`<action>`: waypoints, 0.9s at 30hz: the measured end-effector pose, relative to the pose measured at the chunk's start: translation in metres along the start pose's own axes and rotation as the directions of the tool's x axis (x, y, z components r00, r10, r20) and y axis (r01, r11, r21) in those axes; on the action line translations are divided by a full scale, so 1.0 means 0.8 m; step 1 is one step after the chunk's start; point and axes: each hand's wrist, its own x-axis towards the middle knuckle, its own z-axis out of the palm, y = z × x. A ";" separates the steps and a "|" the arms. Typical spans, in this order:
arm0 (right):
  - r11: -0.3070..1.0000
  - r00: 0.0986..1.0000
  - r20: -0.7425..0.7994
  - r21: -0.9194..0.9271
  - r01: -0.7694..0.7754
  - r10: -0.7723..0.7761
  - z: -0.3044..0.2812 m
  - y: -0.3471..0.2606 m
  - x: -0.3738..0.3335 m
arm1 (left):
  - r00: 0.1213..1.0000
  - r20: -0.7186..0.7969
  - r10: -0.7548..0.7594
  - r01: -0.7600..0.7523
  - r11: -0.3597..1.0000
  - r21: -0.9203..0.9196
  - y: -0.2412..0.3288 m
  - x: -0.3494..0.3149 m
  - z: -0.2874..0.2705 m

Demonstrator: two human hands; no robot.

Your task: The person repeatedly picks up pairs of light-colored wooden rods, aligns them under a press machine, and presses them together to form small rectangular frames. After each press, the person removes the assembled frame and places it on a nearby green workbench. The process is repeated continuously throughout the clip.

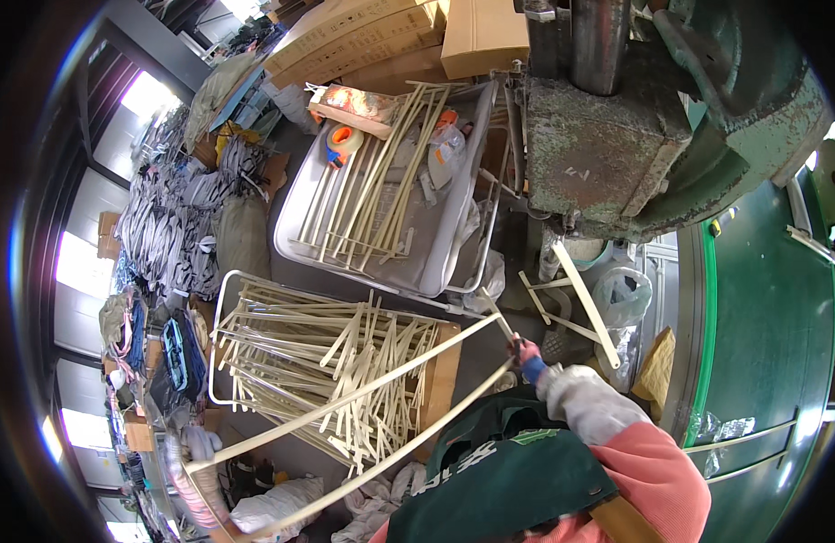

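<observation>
My right hand (pixel 528 354), with a blue band at the wrist and a grey-white sleeve cover, is closed around the short end bar of a long cream-coloured frame (pixel 345 398). Two long bars of this frame run from my hand toward the lower left, with a short crosspiece at the far left end. I cannot make out my left hand. Below the frame, a wire-railed cart (pixel 220 362) is heaped with similar cream frames (pixel 322 339). A dark green apron (pixel 508 471) covers my lap.
A white tub (pixel 286 213) holds more cream frames, orange tape (pixel 342 140) and a small box (pixel 359 109). A heavy green press (pixel 607 145) stands at the upper right, a green conveyor belt (pixel 770 317) at the right. Another cream frame (pixel 585 303) leans below the press. Cardboard boxes (pixel 363 45) stand behind.
</observation>
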 end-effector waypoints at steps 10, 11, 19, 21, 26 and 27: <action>0.738 0.767 -0.113 0.218 0.639 -0.632 -0.147 -0.283 -0.346 | 0.856 0.108 -0.506 0.317 0.678 0.663 -0.162 0.045 -0.110; 0.614 0.616 -0.153 0.067 0.786 -0.772 -0.161 -0.330 -0.368 | 0.811 0.187 -0.555 0.256 0.623 0.739 -0.185 0.041 -0.077; 0.648 0.657 0.014 -0.155 0.746 -0.754 -0.103 -0.422 -0.472 | 0.650 0.731 0.205 -0.585 0.749 0.311 -0.271 -0.057 0.279; 0.179 0.570 0.286 -0.761 0.624 -0.770 -0.032 -0.364 -0.453 | 0.383 0.861 0.334 -0.686 0.727 0.023 -0.246 -0.104 0.340; 0.099 0.912 0.354 -0.920 0.379 -0.205 0.076 -0.315 -0.399 | 0.712 0.695 -0.103 0.296 0.941 -0.164 -0.237 -0.119 0.410; 0.036 0.882 0.443 -0.890 0.454 -0.157 0.086 -0.321 -0.383 | 0.748 0.634 -0.198 0.385 0.907 -0.171 -0.248 -0.107 0.415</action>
